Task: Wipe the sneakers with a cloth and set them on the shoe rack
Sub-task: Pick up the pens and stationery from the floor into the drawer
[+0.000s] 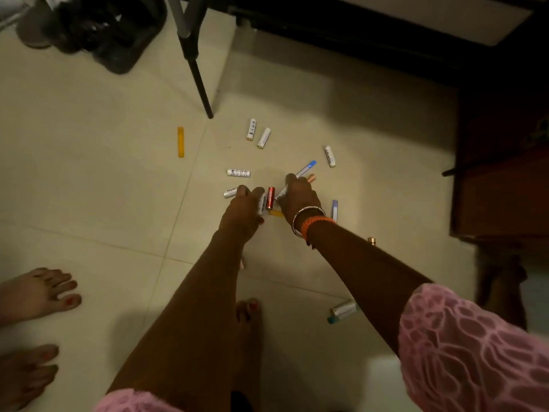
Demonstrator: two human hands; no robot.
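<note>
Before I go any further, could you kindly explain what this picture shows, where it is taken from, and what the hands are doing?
A camera on a person's head looks down at a pale tiled floor. No machine: two bare hands reach down among scattered white cylindrical batteries, a red battery and a yellow plastic stick. The left hand grips a white battery. The right hand, with bangles, holds a slim white pen with a blue cap. No sneakers, cloth or rack are in view.
</note>
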